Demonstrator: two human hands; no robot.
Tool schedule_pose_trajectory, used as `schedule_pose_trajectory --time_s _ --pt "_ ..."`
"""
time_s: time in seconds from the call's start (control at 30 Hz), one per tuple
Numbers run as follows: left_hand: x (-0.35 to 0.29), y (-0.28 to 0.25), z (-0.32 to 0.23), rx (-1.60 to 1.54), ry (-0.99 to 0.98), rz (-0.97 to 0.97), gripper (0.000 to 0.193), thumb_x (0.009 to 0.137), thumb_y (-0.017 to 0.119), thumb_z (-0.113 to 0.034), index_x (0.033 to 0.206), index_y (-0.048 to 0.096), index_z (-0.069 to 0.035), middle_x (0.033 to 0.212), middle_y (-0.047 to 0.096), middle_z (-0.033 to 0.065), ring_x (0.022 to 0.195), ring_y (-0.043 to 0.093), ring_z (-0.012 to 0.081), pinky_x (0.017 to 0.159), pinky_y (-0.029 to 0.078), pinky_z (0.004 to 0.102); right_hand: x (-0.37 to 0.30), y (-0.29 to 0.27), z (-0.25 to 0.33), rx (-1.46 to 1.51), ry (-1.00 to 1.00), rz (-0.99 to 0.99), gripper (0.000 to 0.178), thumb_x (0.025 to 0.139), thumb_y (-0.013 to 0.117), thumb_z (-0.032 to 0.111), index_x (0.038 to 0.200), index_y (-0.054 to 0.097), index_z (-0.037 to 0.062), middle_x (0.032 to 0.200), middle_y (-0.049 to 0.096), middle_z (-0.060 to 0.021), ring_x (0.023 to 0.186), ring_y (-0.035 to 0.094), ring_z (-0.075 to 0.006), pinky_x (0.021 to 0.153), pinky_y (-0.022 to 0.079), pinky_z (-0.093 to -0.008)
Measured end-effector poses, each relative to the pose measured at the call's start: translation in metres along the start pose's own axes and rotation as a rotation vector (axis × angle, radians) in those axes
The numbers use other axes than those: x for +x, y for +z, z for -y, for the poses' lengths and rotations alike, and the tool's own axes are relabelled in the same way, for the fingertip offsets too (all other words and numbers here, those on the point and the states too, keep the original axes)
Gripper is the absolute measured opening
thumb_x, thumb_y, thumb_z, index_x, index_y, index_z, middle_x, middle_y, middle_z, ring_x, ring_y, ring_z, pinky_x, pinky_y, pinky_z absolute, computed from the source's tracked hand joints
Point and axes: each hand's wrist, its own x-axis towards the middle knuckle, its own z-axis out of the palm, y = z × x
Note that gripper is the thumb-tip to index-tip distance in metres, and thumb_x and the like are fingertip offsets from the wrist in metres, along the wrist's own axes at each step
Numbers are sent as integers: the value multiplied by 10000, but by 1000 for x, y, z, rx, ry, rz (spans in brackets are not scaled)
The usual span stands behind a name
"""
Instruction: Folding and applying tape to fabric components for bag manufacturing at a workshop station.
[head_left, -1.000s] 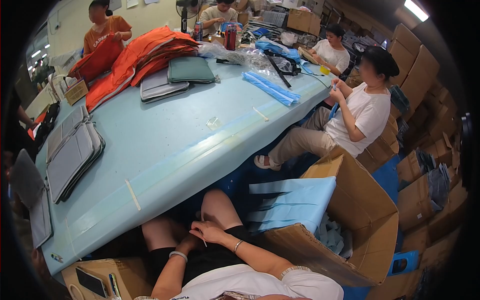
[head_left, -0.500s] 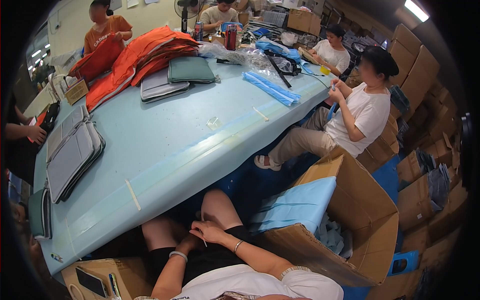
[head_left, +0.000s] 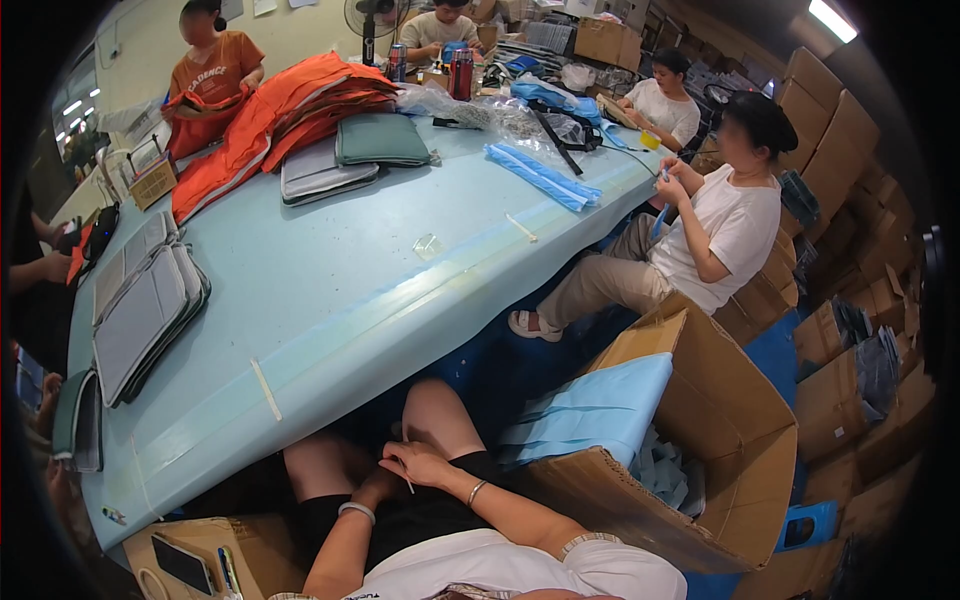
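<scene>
A thin pale stick point(head_left: 408, 484) was pinched in the right hand point(head_left: 420, 462) over the lap below the table point(head_left: 330, 300), the left hand point(head_left: 375, 490) being tucked beneath, its grip hidden.

The big table point(head_left: 330, 290) looks smooth and matt, pale blue. The open box point(head_left: 720, 420) is rough brown cardboard. The orange bags point(head_left: 280, 110) are soft cloth.

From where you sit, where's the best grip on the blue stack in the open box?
Probably the near left end of the blue stack, which overhangs the box rim toward your knee. Come from the left with the right hand, thumb on top, fingers under: the sheets lie flat, and the box walls block the other sides.
</scene>
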Motion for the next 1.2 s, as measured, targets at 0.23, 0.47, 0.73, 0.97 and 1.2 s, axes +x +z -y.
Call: schedule_pose_trajectory --time_s 0.23,0.47,0.73,0.97,1.2 --pt "1 2 3 45 10 6 335 679 686 -109 1006 634 -58 1103 613 177 1028 575 335 899 461 402 0 0 1 0 3 -2 187 864 624 232 842 540 67 764 623 -135 691 601 -357 590 458 -433" --pt "2 2 4 4 -2 -35 319 703 674 -117 1014 630 -57 1109 608 185 1029 576 333 896 464 403 2 0 -1 1 -1 -5 187 860 629 233 841 543 68 760 622 -132 689 600 -355 591 459 -431" --pt "-5 -11 -16 2 -63 41 322 723 673 -132 1032 622 -58 1116 606 185 1026 579 333 893 467 402 -3 2 -2 -7 -7 -20 186 859 631 231 840 541 70 745 615 -131 671 595 -350 582 458 -426" --pt "-4 -17 -22 79 -34 77 362 699 695 -147 1043 622 -63 1132 604 182 1038 574 343 907 462 404 -1 1 -3 -3 -1 -8 190 867 620 240 842 541 70 752 617 -135 681 598 -356 585 460 -427" --pt "-4 -17 -21 64 -49 94 378 703 695 -139 1065 619 -62 1153 596 184 1055 568 340 921 452 406 0 1 -4 7 4 8 191 870 616 243 847 541 69 760 620 -139 680 595 -360 585 456 -433"
